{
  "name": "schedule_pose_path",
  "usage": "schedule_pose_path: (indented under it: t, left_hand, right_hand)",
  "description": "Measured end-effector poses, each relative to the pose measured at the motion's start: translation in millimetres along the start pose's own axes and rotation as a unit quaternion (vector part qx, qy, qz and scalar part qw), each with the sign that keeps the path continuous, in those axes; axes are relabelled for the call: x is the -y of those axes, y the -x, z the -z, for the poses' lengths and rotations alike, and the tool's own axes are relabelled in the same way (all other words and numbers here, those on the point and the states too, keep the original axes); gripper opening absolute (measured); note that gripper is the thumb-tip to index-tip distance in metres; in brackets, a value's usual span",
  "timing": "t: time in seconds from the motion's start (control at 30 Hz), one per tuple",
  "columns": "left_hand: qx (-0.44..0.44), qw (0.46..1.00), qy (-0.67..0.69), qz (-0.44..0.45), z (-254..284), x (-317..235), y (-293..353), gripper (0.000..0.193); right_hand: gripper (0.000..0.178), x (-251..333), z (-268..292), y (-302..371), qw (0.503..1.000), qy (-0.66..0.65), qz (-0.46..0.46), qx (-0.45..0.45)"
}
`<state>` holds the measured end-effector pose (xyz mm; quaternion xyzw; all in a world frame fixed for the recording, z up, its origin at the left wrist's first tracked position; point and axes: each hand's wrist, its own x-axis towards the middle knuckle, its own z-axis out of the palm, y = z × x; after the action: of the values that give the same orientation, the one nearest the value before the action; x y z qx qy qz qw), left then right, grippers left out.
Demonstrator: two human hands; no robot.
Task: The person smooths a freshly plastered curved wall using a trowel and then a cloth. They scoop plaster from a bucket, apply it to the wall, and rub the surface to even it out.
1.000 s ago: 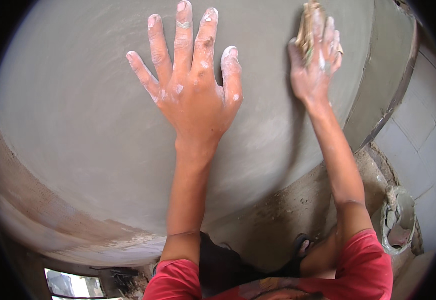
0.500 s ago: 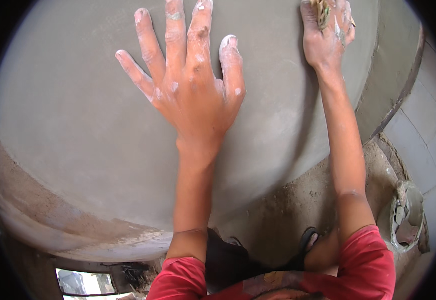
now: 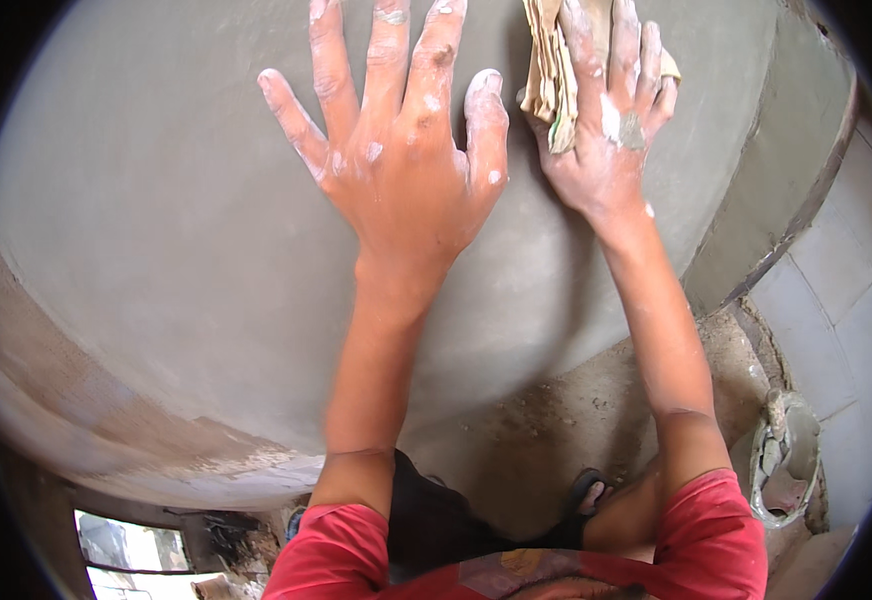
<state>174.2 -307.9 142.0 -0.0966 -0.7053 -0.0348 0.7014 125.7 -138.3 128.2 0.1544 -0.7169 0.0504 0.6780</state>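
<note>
Rt bare powder-smudged hand [image 3: 596,145] has shifted nearer lt bare hand [image 3: 401,165], thumb & slightly parted fingers holding folded cream cloth-like pad [image 3: 552,85] against curved grey plaster-like surface [image 3: 186,250], lt fingers spread wide; keep pad flat, pressure approx. even.

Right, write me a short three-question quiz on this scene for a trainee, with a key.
1. Which holds the folded tan pad: (a) the left hand, (b) the right hand, (c) both hands?
2. True or false: the left hand is curled into a fist.
3. Fill in: the round open container stands toward the ____ edge of the picture.

Key:
1. (b).
2. False; its fingers are spread.
3. Right.
</note>
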Motion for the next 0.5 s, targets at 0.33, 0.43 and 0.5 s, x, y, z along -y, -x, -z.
schedule_pose_path:
  t: [0.33, 0.43, 0.5]
  left_hand:
    - [0.078, 0.996, -0.017, 0.047, 6.4, -5.2, 3.5, 0.056]
    - [0.055, 0.998, 0.001, 0.033, 7.2, -4.9, 3.3, 0.056]
    - [0.028, 0.999, 0.02, 0.022, 8.0, -4.5, 2.1, 0.056]
  right_hand:
    - [0.065, -86.8, -26.2, -0.9, 0.977, -0.032, -0.204, -0.055]
    - [0.067, -93.3, -24.7, 6.7, 0.977, -0.079, -0.19, -0.046]
    - [0.068, -83.5, -20.7, 9.9, 0.978, -0.059, -0.196, -0.04]
